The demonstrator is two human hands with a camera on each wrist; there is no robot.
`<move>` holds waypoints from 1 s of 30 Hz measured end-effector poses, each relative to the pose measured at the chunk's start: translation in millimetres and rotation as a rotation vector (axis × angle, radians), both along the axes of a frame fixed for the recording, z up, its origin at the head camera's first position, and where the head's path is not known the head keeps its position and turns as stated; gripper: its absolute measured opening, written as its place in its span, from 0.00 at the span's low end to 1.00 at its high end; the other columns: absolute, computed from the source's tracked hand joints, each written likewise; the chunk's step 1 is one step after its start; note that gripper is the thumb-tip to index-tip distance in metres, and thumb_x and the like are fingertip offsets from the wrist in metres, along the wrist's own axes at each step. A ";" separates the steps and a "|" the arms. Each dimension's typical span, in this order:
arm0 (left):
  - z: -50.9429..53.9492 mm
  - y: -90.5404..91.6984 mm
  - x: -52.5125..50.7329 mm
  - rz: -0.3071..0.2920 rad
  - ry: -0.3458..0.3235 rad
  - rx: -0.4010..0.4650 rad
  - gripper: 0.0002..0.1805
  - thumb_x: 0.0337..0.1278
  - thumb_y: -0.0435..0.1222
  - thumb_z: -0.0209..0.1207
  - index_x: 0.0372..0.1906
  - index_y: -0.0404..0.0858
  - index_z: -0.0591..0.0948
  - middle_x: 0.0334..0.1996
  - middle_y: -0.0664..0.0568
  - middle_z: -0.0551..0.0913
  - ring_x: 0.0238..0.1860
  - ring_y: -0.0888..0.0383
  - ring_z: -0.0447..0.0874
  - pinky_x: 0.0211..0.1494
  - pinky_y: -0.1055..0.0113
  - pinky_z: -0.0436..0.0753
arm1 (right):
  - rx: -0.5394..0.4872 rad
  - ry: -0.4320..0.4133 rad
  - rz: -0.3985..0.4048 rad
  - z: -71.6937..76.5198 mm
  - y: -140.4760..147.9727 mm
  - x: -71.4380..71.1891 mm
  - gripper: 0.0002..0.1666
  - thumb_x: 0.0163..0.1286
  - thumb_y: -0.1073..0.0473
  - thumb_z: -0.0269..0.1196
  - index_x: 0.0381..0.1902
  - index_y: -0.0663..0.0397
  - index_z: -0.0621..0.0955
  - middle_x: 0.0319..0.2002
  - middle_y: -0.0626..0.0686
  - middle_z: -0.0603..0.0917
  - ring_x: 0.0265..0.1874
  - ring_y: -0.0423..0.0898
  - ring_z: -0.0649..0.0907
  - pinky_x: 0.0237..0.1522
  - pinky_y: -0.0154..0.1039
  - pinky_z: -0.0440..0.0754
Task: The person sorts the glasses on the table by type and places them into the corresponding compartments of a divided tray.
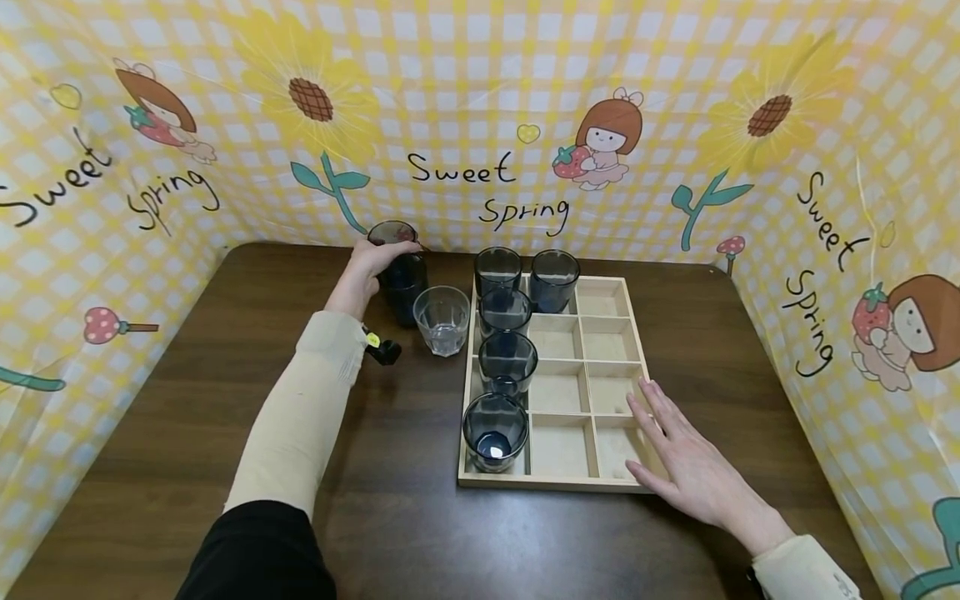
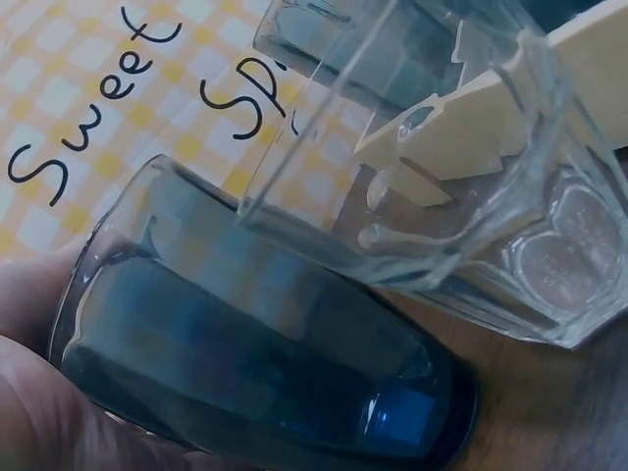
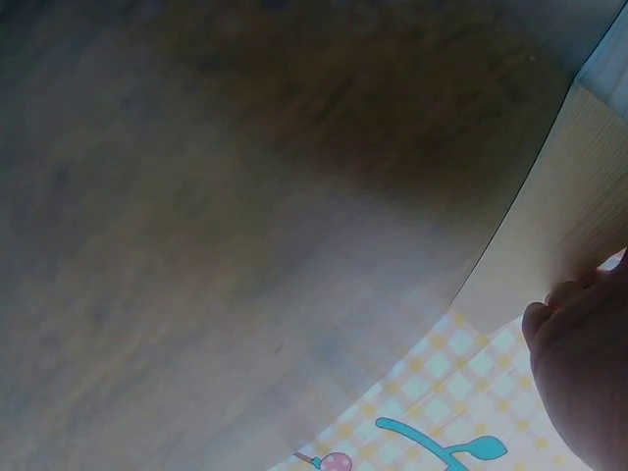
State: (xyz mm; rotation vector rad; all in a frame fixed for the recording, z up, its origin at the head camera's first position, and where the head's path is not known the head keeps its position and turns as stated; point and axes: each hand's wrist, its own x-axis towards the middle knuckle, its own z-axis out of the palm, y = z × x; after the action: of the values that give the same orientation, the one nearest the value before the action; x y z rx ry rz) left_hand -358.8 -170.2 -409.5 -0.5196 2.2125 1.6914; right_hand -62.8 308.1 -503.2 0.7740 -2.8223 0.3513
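My left hand [image 1: 369,265] grips a dark blue glass [image 2: 255,334] near the back left of the table, with fingers and thumb around its rim end. In the head view this dark glass [image 1: 405,292] looks tall, and I cannot tell whether a second one is behind it. Just to its right stands a clear glass [image 1: 442,321], outside the wooden tray [image 1: 558,482]. Several dark blue glasses [image 1: 507,360] fill the tray's left column, and another [image 1: 554,283] sits in the back middle compartment. With fingers extended, my right hand [image 1: 686,462] rests at the tray's right edge.
The tray is divided by thin wooden slats [image 1: 588,387] into compartments. Dark brown tabletop [image 1: 375,517] surrounds it. A yellow checked cloth [image 1: 465,83] with printed flowers and lettering walls off the back and both sides.
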 end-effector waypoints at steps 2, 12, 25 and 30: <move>-0.1 0.8 0.7 0.026 0.014 0.011 0.69 0.67 0.52 0.71 0.91 0.42 0.32 0.91 0.40 0.37 0.91 0.41 0.44 0.92 0.46 0.56 | -0.002 -0.001 0.001 0.2 -0.1 -0.2 0.55 0.76 0.41 0.70 0.89 0.56 0.59 0.88 0.67 0.57 0.91 0.56 0.55 0.84 0.21 0.36; -7.2 -1.8 4.6 0.156 0.204 0.029 0.51 0.62 0.48 0.75 0.83 0.39 0.62 0.84 0.38 0.61 0.78 0.44 0.69 0.80 0.47 0.76 | -0.001 -0.004 0.001 0.3 0.6 0.4 0.55 0.76 0.40 0.70 0.89 0.56 0.59 0.88 0.67 0.56 0.91 0.55 0.54 0.84 0.21 0.36; -14.3 -13.9 5.9 0.174 0.250 -0.144 0.50 0.54 0.63 0.78 0.74 0.40 0.75 0.76 0.42 0.73 0.70 0.49 0.74 0.68 0.51 0.84 | -0.007 -0.019 -0.009 0.2 0.2 0.9 0.56 0.75 0.41 0.71 0.89 0.56 0.60 0.89 0.67 0.56 0.91 0.55 0.55 0.82 0.19 0.36; -21.4 -18.5 5.3 0.154 0.345 -0.197 0.52 0.51 0.66 0.79 0.74 0.39 0.77 0.75 0.41 0.77 0.72 0.45 0.75 0.73 0.48 0.82 | -0.012 -0.037 -0.017 1.4 -0.1 1.5 0.56 0.75 0.42 0.72 0.89 0.55 0.59 0.89 0.66 0.55 0.92 0.52 0.51 0.81 0.18 0.36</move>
State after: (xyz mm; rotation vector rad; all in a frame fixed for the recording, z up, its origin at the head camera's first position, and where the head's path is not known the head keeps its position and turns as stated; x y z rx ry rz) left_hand -353.5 -188.6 -430.9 -0.4863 2.6656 1.7596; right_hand -61.3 308.0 -501.8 0.7479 -2.8571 0.3828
